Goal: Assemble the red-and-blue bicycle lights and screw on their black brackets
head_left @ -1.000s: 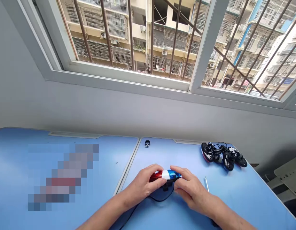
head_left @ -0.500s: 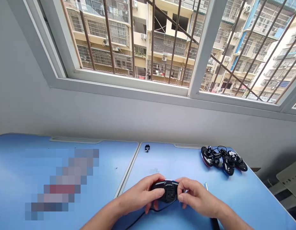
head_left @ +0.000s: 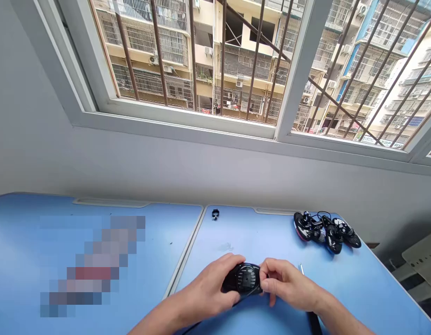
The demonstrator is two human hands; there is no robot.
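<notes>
My left hand (head_left: 218,284) is closed around the left end of a glossy black oval device (head_left: 231,280) with a round slotted grille (head_left: 246,278) facing up. A thin black cable (head_left: 243,298) runs along the device's near edge and off to the lower left, under my left wrist. My right hand (head_left: 283,284) has its thumb and forefinger pinched together at the device's right end, close to the cable; what they hold is hidden. Below my right forearm lies a tool with a thin metal shaft (head_left: 301,268) and a black handle (head_left: 313,322), possibly a screwdriver.
Several similar glossy black devices with cables (head_left: 327,232) lie piled at the table's back right. A small black ring-shaped clamp (head_left: 215,214) sits near the back edge. Two blue tabletops (head_left: 271,232) meet at a seam. A blurred patch covers part of the left one.
The device has tipped so that its round grille faces me more fully. My left thumb has slid off the grille to the near edge. My right hand stays pinched at the right end.
</notes>
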